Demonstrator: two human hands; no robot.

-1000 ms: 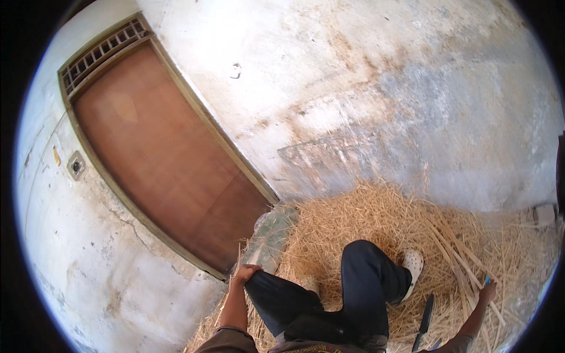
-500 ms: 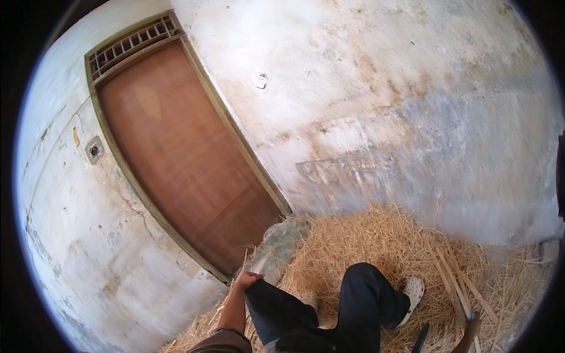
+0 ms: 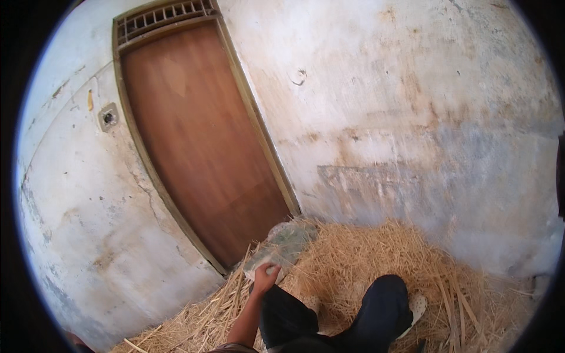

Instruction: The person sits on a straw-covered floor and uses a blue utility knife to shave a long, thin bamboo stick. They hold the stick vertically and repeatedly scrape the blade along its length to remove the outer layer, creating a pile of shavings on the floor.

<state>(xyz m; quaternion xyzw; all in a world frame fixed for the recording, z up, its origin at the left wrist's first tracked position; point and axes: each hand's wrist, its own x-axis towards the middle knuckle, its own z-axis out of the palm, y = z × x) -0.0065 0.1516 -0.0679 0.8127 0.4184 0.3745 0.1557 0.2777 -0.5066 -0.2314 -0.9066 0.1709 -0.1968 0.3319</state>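
My left hand point(image 3: 266, 277) is raised just above my left knee, its fingers curled together. Something pale shows around it, but whether the hand holds it or it lies behind on the step, I cannot make out. My dark trousers point(image 3: 379, 306) cover both bent knees, and a pale shoe with holes point(image 3: 418, 310) pokes out beside the right one. My right hand is out of view. Near the lower edge, right of that knee, the tip of a dark, narrow object point(image 3: 421, 345) shows. Long flat pale strips point(image 3: 453, 306) lie on the straw to the right.
Loose straw point(image 3: 359, 253) covers the ground. A greenish stone step point(image 3: 291, 240) sits below a brown door point(image 3: 203, 135) in a wooden frame. Stained plaster walls point(image 3: 412, 76) rise behind and on the left. A small brownish shape point(image 3: 76, 341) shows at the lower left rim, unclear.
The view has shifted, so the door sits farther right. My left hand has lifted from my knee. My right hand, earlier by the strips with a small blue thing, has left the view.
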